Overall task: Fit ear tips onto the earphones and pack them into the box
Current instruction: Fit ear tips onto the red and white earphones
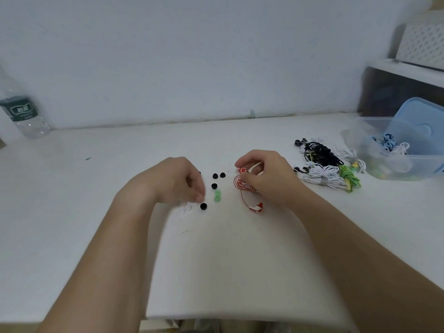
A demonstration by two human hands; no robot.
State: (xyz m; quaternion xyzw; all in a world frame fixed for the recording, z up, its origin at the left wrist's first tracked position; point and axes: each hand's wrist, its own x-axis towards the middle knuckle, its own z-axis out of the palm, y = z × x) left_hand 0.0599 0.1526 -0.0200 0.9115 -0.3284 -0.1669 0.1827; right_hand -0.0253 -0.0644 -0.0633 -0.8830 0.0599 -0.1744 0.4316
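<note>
My right hand (266, 177) holds a red-and-white earphone (243, 182): its coiled cable sits under my fingers, one earbud is pinched at my fingertips, and the other earbud (256, 207) hangs down onto the white table. My left hand (179, 180) hovers with curled fingers over loose ear tips; its fingertips are just above a black ear tip (203, 206). More black tips (218, 176), two green tips (217, 196) and white tips (186, 208) lie between my hands. Whether the left fingers pinch anything is hidden.
A pile of black, white and green earphones (324, 164) lies to the right. Beyond it stands a clear plastic box (394, 162) holding earphones, with a blue lid (418, 121) leaning on it. A water bottle (22, 111) stands at the back left by the wall.
</note>
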